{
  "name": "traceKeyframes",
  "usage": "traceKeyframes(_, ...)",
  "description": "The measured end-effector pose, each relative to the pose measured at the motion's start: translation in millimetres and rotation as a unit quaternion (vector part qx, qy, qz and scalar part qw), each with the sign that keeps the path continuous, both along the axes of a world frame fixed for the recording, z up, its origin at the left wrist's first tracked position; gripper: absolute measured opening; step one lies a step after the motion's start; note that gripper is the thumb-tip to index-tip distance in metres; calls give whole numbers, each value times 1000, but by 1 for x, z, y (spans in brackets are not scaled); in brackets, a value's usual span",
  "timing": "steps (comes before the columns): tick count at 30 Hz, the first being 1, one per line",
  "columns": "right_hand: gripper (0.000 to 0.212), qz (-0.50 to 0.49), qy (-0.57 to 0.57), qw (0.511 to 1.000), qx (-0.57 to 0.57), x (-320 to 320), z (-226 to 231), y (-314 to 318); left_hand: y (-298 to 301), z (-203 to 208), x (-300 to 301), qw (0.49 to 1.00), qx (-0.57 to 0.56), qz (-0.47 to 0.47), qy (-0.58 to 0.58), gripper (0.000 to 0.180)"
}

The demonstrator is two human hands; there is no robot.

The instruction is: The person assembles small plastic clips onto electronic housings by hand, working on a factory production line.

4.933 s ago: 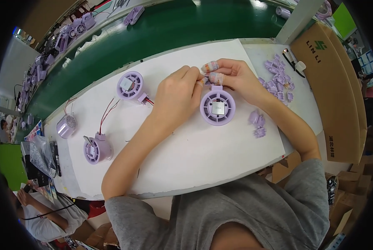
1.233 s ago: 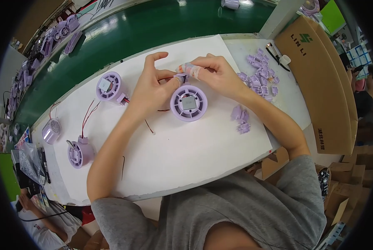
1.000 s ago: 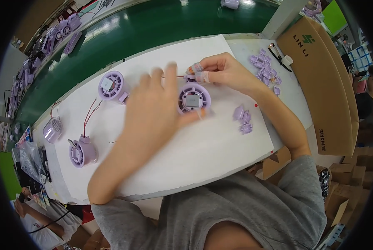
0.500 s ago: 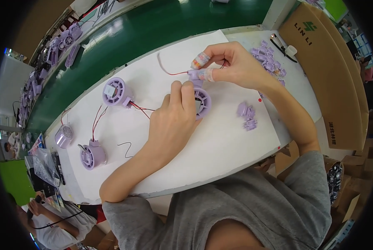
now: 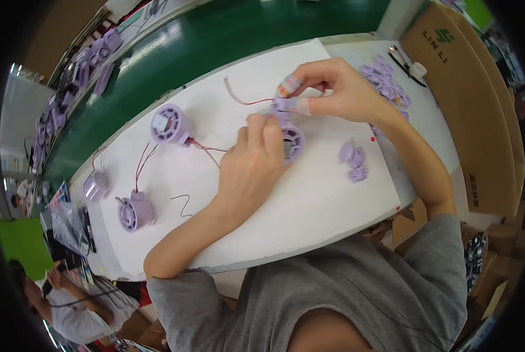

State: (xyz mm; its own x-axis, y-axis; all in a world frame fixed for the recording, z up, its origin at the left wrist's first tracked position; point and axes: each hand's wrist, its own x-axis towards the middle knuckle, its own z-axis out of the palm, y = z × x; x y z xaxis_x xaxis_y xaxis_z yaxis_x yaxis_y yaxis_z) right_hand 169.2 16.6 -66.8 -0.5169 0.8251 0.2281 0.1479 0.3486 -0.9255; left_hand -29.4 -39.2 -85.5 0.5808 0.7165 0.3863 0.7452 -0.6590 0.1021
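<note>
My left hand (image 5: 252, 154) is closed around a light-purple round fan housing (image 5: 296, 145), whose slotted ring shows past my fingers. The short neck (image 5: 280, 107) of that housing points away from me. At this neck my right hand (image 5: 339, 91) pinches, thumb against its side and forefinger just above; both of these fingertips are wrapped in patterned tape. A thin red wire (image 5: 256, 102) runs left from the neck over the white sheet. What lies between the right fingertips is partly hidden.
More purple fan housings with wires (image 5: 171, 124) (image 5: 134, 212) lie to the left, beside a purple capped part (image 5: 96, 185). Small purple clips (image 5: 354, 159) sit at right, a bigger pile (image 5: 385, 82) behind them. Pliers (image 5: 404, 67) and a cardboard box (image 5: 468, 111) stand beyond.
The whole view has shifted slightly, so things appear a little further right. Both hands keep nearly the same hold at the housing and its neck.
</note>
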Motion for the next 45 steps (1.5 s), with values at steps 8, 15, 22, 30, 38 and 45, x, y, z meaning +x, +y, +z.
traceKeyframes(8,31,-68,-68,993,67,-1,1,-6,4,1,1,999,-19,-12,-45,67)
traceKeyframes(15,30,-99,-33,993,55,-7,-3,-6,4,3,-1,997,-40,-15,-67,66)
traceKeyframes(22,30,-110,-32,993,2,-5,-2,-6,9,3,-1,995,-58,-19,-78,65)
traceKeyframes(30,31,-203,-61,973,90,-18,-9,-14,18,4,-3,983,-115,-12,-142,64)
traceKeyframes(38,25,-218,98,965,-110,-23,-16,-10,27,-6,-4,978,-39,-56,-196,63)
traceKeyframes(45,22,-282,-20,957,56,-26,-17,-13,27,-5,-4,986,-2,-45,-161,68)
